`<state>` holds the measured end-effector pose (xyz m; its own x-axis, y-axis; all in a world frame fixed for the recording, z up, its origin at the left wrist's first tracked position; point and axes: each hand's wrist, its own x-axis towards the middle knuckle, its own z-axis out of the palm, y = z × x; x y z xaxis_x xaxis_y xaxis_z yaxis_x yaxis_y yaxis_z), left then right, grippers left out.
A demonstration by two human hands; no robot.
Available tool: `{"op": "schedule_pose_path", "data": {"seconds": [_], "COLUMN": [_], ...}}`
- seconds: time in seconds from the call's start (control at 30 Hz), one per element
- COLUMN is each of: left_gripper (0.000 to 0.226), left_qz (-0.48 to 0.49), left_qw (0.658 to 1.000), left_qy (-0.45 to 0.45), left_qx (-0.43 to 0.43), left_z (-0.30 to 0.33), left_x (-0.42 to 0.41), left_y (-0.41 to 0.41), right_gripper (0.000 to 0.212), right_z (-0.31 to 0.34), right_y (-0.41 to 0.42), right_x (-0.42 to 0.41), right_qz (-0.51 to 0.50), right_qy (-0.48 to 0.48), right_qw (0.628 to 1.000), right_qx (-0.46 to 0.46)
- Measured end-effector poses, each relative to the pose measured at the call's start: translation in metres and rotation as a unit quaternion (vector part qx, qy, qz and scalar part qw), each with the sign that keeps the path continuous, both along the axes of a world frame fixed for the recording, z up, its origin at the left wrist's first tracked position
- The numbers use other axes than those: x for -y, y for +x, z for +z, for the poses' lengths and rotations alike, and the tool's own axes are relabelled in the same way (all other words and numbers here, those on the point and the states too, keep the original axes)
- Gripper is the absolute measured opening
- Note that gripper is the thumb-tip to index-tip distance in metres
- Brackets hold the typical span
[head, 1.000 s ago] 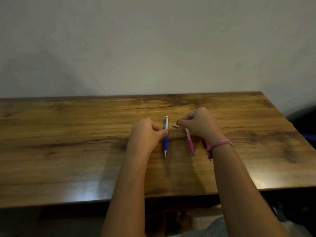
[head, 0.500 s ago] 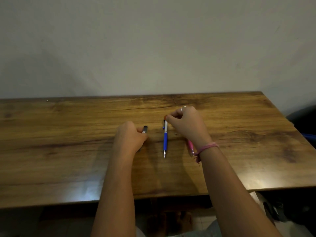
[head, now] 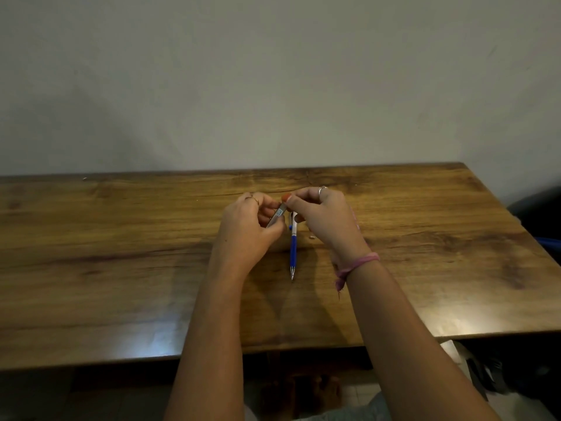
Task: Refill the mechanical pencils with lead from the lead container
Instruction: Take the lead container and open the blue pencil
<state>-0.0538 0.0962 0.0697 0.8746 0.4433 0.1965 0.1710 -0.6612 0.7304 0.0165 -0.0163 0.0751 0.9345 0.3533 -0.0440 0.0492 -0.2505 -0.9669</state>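
A long bench [head: 121, 268] of glossy wood-grain board, brown with darker streaks and a soft glare near its front edge, stands against a plain matte wall [head: 273, 86]. Both bare forearms reach in from 6 o'clock and meet just past the middle of the board.

The left hand [head: 249, 226] curls its fingers round the lead container [head: 277, 216], a slim, flat, greyish tube with a small pale label near its top; the tube tilts, its upper end toward 1 o'clock. So the left grip is closed around the container. The right hand [head: 321, 217], at 3 o'clock of the left, bends its thumb and forefinger to the container's upper end, and the grip seems to pinch the tip there, though the contact is too small to tell for sure. A ring sits on one right finger, and a braided pink wristband [head: 358, 264] with a frayed tail circles the right wrist.

Between the two hands, lying flat on the bench, is the blue pencil [head: 293, 250]: a straight round barrel, white at the far end and blue along the lower part, ending in a fine metal point toward 6 o'clock. Its far end is partly hidden under the right hand. A tiny pale cylinder-shaped piece [head: 311, 237] lies on the wood at 3 o'clock of the pencil, just beside the right wrist.
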Motion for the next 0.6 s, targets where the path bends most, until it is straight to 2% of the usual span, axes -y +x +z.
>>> {"op": "schedule_pose_path", "data": {"seconds": [0.23, 0.33, 0.47, 0.53, 0.6], "left_gripper": [0.021, 0.018, 0.018, 0.018, 0.018], "left_qz": [-0.003, 0.030, 0.065, 0.068, 0.073], "left_qw": [1.000, 0.999, 0.993, 0.991, 0.989], "left_qy": [0.007, -0.002, -0.008, -0.007, -0.011], "left_qx": [0.017, 0.040, 0.095, 0.113, 0.127], "left_z": [-0.003, -0.005, -0.005, -0.005, -0.006], "left_x": [-0.005, -0.007, -0.008, -0.011, -0.014], "left_y": [-0.003, -0.004, -0.001, -0.001, -0.002], "right_gripper": [0.005, 0.004, 0.004, 0.004, 0.007], "right_z": [0.005, 0.007, -0.001, -0.005, -0.008], "right_y": [0.004, 0.011, 0.010, 0.006, -0.001], "right_x": [0.004, 0.014, 0.012, 0.001, -0.010], "right_qz": [-0.055, -0.080, -0.009, 0.057, 0.130], "right_qy": [0.110, 0.128, -0.019, -0.125, -0.223], "right_qw": [0.990, 0.987, 0.999, 0.987, 0.960], "right_qx": [-0.067, -0.056, 0.046, 0.087, 0.113]}}
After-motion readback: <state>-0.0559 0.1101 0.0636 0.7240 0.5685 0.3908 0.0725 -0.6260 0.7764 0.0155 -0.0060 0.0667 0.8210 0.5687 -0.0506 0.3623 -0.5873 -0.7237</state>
